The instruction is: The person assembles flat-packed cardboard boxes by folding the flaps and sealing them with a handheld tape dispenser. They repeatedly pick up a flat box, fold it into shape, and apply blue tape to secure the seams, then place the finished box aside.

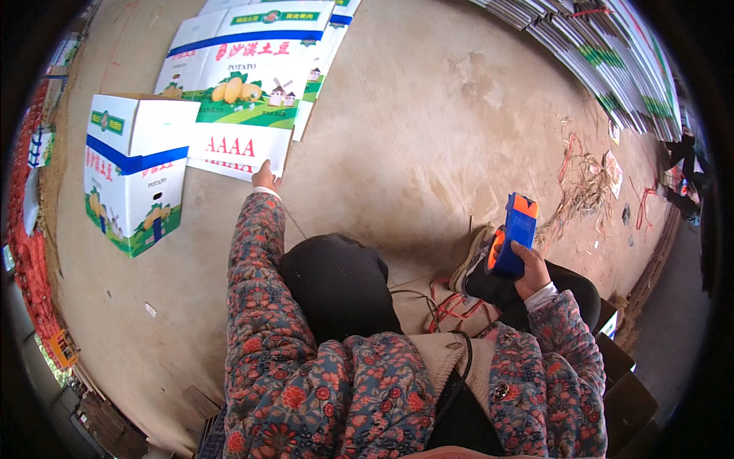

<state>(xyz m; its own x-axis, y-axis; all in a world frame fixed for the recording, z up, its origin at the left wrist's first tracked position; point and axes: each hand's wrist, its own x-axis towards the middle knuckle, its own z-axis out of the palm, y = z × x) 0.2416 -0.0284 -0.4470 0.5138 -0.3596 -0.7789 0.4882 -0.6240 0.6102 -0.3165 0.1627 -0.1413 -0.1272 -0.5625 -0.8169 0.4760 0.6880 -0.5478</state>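
At the near corner of a flat, printed potato carton [248,126], my left hand [267,177] pinches the cardboard edge with its arm stretched forward. The carton is white with a blue band and green trim, and it lies on other flat cartons. My right hand [532,269] is wrapped around a blue and orange tape dispenser [521,229], held up beside my right knee. Left of the flat cartons stands a folded-up potato box [141,172], with blue tape running around it.
A big stack of flat cartons [619,65] fills the far right. Dry straw and string [585,180] litter the concrete floor [397,138] below it. Red strapping [455,306] lies by my shoe [468,256]. Red mesh sacks [29,268] line the left edge.
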